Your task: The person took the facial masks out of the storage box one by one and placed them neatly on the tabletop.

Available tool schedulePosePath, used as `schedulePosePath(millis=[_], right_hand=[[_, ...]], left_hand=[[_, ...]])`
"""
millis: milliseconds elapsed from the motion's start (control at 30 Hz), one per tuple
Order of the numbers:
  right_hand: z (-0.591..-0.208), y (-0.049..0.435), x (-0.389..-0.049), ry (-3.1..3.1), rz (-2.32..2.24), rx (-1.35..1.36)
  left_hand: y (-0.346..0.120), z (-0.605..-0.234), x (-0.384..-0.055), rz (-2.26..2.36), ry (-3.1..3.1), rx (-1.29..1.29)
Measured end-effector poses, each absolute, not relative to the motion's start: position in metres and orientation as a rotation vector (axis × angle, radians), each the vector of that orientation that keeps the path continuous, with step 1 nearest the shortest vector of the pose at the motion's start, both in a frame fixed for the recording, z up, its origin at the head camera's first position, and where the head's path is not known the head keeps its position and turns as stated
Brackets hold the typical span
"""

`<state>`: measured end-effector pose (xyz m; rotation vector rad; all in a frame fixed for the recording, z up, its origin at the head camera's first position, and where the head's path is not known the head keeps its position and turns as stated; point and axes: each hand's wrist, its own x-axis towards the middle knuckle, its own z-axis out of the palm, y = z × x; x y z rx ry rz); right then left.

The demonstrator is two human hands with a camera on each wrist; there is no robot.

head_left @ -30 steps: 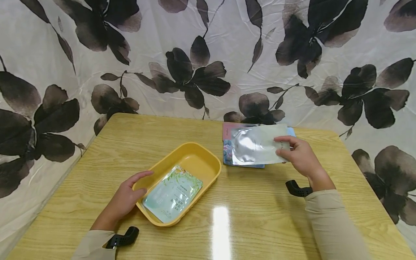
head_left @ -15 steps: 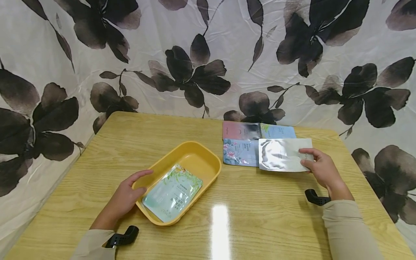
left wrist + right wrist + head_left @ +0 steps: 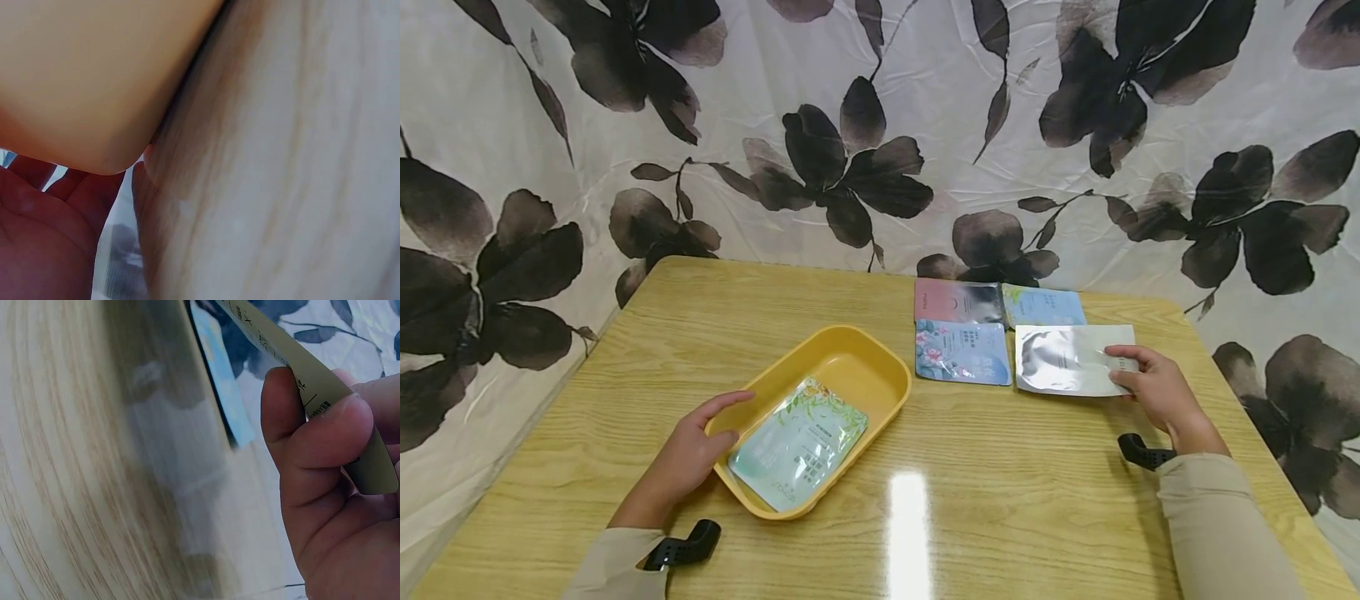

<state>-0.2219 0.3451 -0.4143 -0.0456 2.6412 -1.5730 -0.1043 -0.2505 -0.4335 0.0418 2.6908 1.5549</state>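
Observation:
My right hand (image 3: 1161,387) pinches the right end of a silver sachet (image 3: 1060,360), thumb on top and fingers beneath. In the right wrist view the sachet (image 3: 325,394) appears edge-on between thumb and fingers, raised at a slant over the table. My left hand (image 3: 688,450) holds the left end of a yellow plastic tray (image 3: 891,375), its thumb over the rim. Inside the tray lies a pale green sachet (image 3: 801,446) with a leafy print. The left wrist view shows the tray's outer wall (image 3: 94,75) against the palm.
Three more sachets lie flat at the back right of the wooden table (image 3: 977,492): a pink and black one (image 3: 958,302), a light blue one (image 3: 1043,307) and a blue floral one (image 3: 962,352). A flowered cloth (image 3: 760,75) hangs behind the table.
My right hand has carried the silver sachet to the right and nearer me, uncovering the sachets that it overlapped. The left hand and tray have stayed in place.

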Motion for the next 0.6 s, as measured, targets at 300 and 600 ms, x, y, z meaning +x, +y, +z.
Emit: schedulePosePath(millis=[300, 600], right_hand=[[-0.419, 0.341, -0.233, 2.638, -1.494, -0.024], [-0.422, 0.348, -0.240, 2.626, -1.458, -0.015]], left_hand=[[-0.250, -0.434, -0.104, 1.544, 2.713, 0.062], [-0.251, -0.434, -0.105, 1.557, 2.695, 0.049]])
